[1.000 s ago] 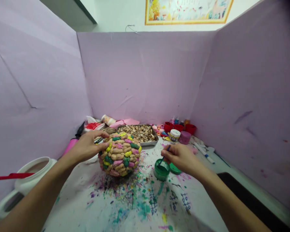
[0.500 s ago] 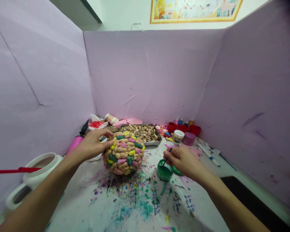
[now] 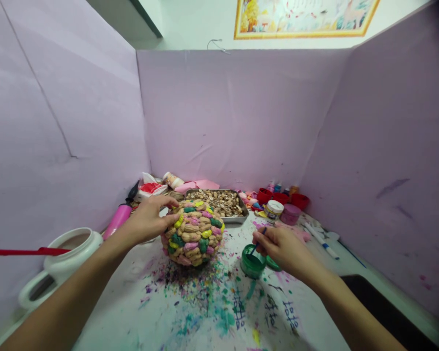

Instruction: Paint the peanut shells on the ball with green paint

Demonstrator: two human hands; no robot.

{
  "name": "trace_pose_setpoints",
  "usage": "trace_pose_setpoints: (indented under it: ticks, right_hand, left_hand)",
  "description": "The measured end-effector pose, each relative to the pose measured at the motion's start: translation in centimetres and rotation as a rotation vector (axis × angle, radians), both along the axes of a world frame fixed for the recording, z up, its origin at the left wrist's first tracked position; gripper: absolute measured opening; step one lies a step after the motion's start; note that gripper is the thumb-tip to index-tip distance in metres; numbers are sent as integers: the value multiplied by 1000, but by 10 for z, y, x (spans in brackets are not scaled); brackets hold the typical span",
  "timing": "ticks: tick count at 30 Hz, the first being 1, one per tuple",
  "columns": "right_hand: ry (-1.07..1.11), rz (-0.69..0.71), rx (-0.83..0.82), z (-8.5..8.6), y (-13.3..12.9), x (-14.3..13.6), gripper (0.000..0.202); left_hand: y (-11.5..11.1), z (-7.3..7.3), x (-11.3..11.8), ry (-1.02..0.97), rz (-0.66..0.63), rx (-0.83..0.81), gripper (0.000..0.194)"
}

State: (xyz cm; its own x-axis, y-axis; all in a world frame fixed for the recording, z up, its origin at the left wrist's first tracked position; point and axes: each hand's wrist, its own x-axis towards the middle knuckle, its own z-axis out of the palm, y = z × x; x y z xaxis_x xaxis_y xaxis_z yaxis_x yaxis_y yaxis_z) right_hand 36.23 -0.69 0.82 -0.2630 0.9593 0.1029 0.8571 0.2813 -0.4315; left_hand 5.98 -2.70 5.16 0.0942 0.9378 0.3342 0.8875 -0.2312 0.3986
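A round ball covered in peanut shells [image 3: 193, 236] stands on the paint-spattered table; some shells are painted green, yellow or pink, others are bare. My left hand [image 3: 155, 217] rests against its upper left side, fingers curved over it and thumb on the front. To the right, my right hand [image 3: 278, 243] pinches a thin dark-blue paintbrush [image 3: 258, 242], its lower end down inside an open jar of green paint [image 3: 253, 268]. The brush tip is hidden in the jar. Partly behind my right hand lies a green lid [image 3: 273, 263].
Behind the ball sits a metal tray [image 3: 237, 219] of peanut shells. Paint pots [image 3: 290, 214] and red cups [image 3: 300, 200] stand at the back right. A white jug [image 3: 73, 253] with a red stick is at left. A black flat object [image 3: 380, 307] lies right.
The whole view has shifted slightly, moving things to the right in the picture. Both hands keep their hold, and the brush stays in the green jar.
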Motion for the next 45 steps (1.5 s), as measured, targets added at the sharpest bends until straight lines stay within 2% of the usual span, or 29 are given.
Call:
trace_pose_setpoints:
  ticks: [5,10,15,19,23,28,45]
  right_hand:
    - [2,19,42,-1,0,2,42]
    - [86,-35,138,0,-2,3,42]
    - [13,11,130,-3,-1,2,43]
    - [25,-9,167,-4,-1,0,44]
    - [3,-3,125,-5,0,-1,43]
    - [-11,-7,187,-6,-1,-1,44]
    - [-59,-21,90,-8,-3,-4,40]
  left_hand:
    - [-2,1,2,-6,3,-5,32]
    - [-4,3,5,-18,18,11,31]
    - [-5,1,6,-21,-1,48,28]
    - [-4,1,5,-19,-2,59,28]
    - [-5,0,6,-22,-17,69,27]
    - [-4,0,6,-21,-29,70,27]
    - [-3,-2,5,-11,-35,45,29]
